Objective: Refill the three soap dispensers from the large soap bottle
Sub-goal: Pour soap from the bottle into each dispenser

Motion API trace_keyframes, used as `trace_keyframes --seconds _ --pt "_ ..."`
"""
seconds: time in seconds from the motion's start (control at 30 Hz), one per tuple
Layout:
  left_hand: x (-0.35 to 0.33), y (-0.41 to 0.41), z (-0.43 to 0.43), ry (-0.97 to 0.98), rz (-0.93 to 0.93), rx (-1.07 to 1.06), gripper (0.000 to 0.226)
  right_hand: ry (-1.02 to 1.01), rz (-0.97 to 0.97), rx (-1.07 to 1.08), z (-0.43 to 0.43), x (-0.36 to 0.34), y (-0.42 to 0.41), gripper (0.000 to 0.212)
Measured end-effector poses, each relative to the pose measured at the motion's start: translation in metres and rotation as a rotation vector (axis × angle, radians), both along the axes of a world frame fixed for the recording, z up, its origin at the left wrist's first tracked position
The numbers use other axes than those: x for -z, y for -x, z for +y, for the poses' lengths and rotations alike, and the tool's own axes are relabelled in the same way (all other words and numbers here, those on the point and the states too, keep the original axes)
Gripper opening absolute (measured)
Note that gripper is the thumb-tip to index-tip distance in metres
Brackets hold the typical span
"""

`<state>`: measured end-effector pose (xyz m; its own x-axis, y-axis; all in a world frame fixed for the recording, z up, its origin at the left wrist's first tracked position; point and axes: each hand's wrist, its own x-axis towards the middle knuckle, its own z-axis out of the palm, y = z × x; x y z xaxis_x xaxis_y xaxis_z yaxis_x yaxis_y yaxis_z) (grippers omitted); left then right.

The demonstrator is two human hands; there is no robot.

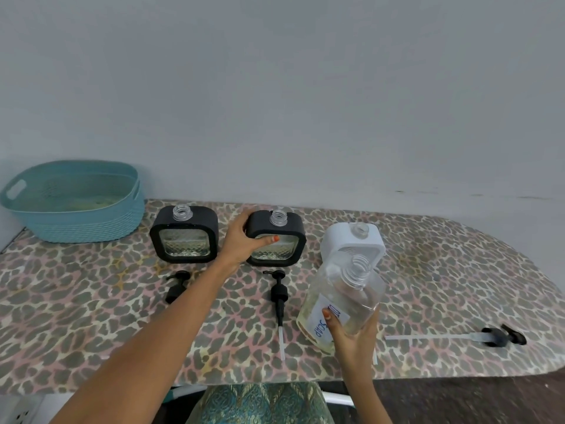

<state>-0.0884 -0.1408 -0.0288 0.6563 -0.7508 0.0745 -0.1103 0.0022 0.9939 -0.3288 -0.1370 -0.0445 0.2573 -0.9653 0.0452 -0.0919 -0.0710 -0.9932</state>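
**Left grip (244, 237) on middle dispenser (290, 228); bottle mouth stands off to its right**

The left grip has thumb and fingers curled round the upper left corner of the middle dispenser, which stands upright on the desk (91, 316) with its neck open. Just left of this grip, the left dispenser (184, 237) stands uncapped and untouched. The right grip (351, 335) clamps the lower body of the large soap bottle (342, 298), which is lifted and tilted. Its long axis runs up and away from that grip, and its open mouth overlaps the white dispenser (345, 240) beyond. Judgement: the steadied neck lies left of the bottle mouth, so pouring there requires a leftward swing.
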Motion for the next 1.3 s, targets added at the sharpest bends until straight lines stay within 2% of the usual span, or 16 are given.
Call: trace_keyframes --seconds 0.23,0.43,0.53,0.63,0.7,0.8,0.87,0.9,0.97,1.07,1.13,1.2,1.3 --pt "0.012 -0.006 0.005 -0.029 0.068 0.024 0.057 -0.025 0.000 0.005 0.000 -0.001 -0.001 0.140" --pt "0.013 -0.004 0.011 -0.047 0.039 0.071 0.058 -0.031 0.004 0.004 0.002 0.000 -0.002 0.128" --pt "0.010 0.001 0.014 -0.054 0.014 0.069 0.058 -0.035 0.010 0.004 0.004 -0.002 -0.002 0.131" --pt "0.006 0.005 0.015 -0.066 0.000 0.068 0.060 -0.023 -0.008 0.012 0.005 -0.007 -0.003 0.123" --pt "0.004 0.007 0.016 -0.080 -0.030 0.041 0.068 -0.010 -0.017 0.001 0.005 -0.008 -0.003 0.116" --pt "-0.003 0.010 0.019 -0.099 -0.150 -0.003 0.088 -0.007 -0.020 -0.020 0.006 -0.009 -0.002 0.114" --pt "-0.014 0.015 0.020 -0.075 -0.242 0.005 0.093 0.024 -0.028 -0.028 0.006 -0.011 -0.002 0.098" --pt "-0.021 0.019 0.020 -0.040 -0.280 0.009 0.091 0.033 -0.033 -0.035 0.006 -0.012 -0.001 0.091" --pt "-0.035 0.029 0.017 0.069 -0.345 -0.006 0.080 0.044 -0.049 -0.057 0.005 -0.013 0.000 0.092" --pt "-0.052 0.046 0.004 0.182 -0.407 0.013 0.046 0.035 -0.072 -0.082 0.004 -0.011 0.002 0.099" --pt "-0.056 0.060 -0.009 0.191 -0.426 0.102 0.029 0.048 -0.097 -0.081 0.003 -0.011 0.002 0.088" --pt "-0.052 0.072 -0.024 0.152 -0.385 0.217 0.028 0.086 -0.097 -0.073 0.001 -0.009 0.001 0.077" --pt "-0.041 0.083 -0.048 0.022 -0.344 0.334 0.045 0.104 -0.102 -0.074 -0.001 -0.006 0.000 0.074"
